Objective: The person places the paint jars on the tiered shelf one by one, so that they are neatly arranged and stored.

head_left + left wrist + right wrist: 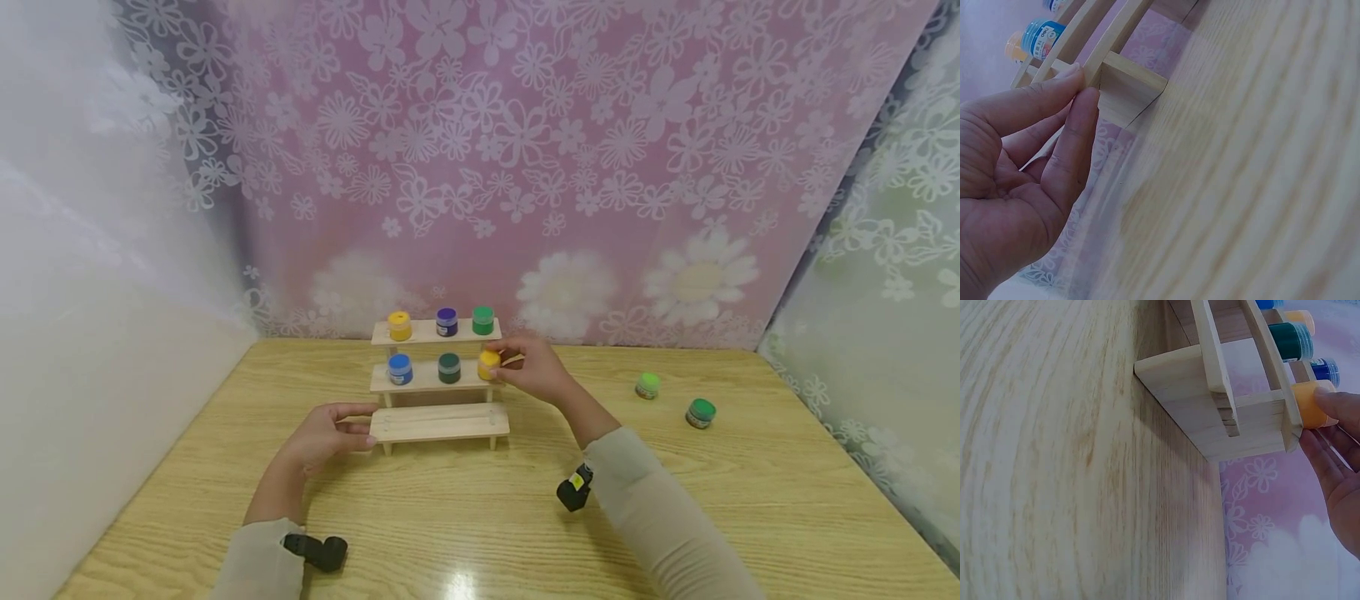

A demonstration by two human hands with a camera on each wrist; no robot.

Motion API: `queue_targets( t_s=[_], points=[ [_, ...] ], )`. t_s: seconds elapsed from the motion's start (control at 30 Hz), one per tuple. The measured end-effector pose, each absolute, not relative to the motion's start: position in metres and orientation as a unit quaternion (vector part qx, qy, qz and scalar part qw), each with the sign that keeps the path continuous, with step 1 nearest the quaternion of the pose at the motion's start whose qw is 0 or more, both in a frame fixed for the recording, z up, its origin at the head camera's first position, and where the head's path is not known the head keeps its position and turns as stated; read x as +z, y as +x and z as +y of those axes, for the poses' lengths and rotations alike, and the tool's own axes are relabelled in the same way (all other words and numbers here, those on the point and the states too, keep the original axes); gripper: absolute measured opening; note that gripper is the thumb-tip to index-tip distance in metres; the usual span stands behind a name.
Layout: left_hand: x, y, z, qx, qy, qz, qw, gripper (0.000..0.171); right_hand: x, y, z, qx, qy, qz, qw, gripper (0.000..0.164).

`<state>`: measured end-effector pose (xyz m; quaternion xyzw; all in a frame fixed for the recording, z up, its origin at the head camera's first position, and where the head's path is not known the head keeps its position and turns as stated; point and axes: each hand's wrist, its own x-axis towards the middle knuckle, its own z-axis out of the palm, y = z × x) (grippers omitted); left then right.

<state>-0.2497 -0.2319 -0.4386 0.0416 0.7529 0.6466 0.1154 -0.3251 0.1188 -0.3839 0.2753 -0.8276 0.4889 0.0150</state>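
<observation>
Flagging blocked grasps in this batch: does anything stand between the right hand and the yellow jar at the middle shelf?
Nothing visible does: the right hand pinches the yellow jar directly, at the right end of the middle shelf.

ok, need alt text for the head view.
A person's right hand grips a yellow jar at the right end of the middle shelf of a three-tier wooden stand, while the left hand pinches the bottom shelf's left end. Five other jars fill out the upper two shelves; two green jars sit right on the table.
</observation>
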Motion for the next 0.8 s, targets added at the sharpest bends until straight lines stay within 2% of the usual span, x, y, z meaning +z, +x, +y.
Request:
queue_targets(
  t_s=[0.8],
  points=[
    [-0.439,-0.25,-0.231,0.636,0.031,0.764,0.106,0.059,-0.382,-0.307,0.136,0.528,0.246,-0.81,0.07,0.036]
  ],
)
